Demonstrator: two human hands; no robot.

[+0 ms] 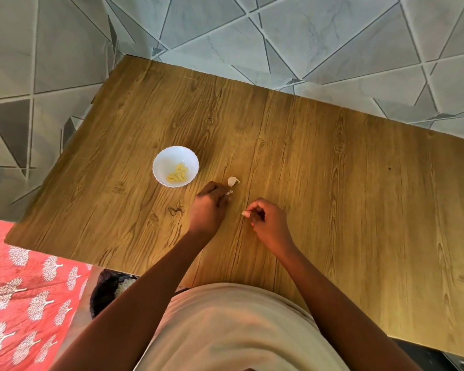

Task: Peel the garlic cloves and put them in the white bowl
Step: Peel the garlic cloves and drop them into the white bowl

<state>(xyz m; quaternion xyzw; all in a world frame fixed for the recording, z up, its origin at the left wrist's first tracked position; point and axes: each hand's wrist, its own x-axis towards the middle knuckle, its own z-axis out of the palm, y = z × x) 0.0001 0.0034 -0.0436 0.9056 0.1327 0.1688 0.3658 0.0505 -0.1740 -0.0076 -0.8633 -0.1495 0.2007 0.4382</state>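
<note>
Pinching papery skin bits in curled L hand (208, 207) fingers, gripping clove in R hand (265, 219), working mid-frame nr white bowl (175, 166) for quick drop-in, unpeeled garlic piece (232, 181) waiting beside.

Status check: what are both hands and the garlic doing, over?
Left hand pinching papery skin. Right hand pinching a clove. Peeled cloves in white bowl. Nothing blocking.

Head view, steeply down over wooden table (332, 183)
</note>
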